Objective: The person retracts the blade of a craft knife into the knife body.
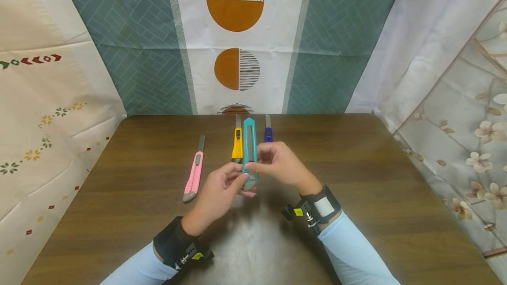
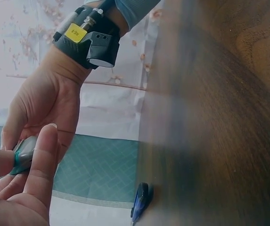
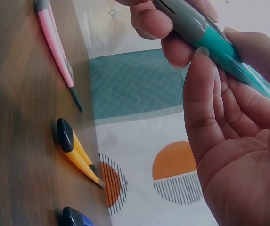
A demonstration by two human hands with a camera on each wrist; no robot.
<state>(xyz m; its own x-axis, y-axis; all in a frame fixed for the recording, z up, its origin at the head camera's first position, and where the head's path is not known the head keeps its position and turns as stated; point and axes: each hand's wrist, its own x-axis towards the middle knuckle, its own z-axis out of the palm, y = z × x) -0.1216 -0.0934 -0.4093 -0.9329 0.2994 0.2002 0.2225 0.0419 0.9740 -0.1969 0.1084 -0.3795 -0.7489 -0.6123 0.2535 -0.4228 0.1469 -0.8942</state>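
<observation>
Both hands hold a teal utility knife point(image 1: 249, 140) above the table, its grey end toward the person. My left hand point(image 1: 222, 191) pinches that grey end, thumb on top. The right hand point(image 1: 283, 165) grips the teal body from the right side, with its thumb across the knife. In the right wrist view, fingers of both hands meet around the teal knife point(image 3: 219, 44). A yellow utility knife point(image 1: 237, 144) lies just behind, blade out. Left of it lies a pink utility knife point(image 1: 194, 175), also with its blade out. A blue utility knife point(image 1: 268, 134) is partly hidden behind the right hand.
The brown wooden table point(image 1: 340, 157) ends at a patterned curtain point(image 1: 146, 47) at the back. Printed cloths hang at the left point(image 1: 59, 122) and right sides. A black strap with a small camera point(image 1: 321, 206) sits on each wrist.
</observation>
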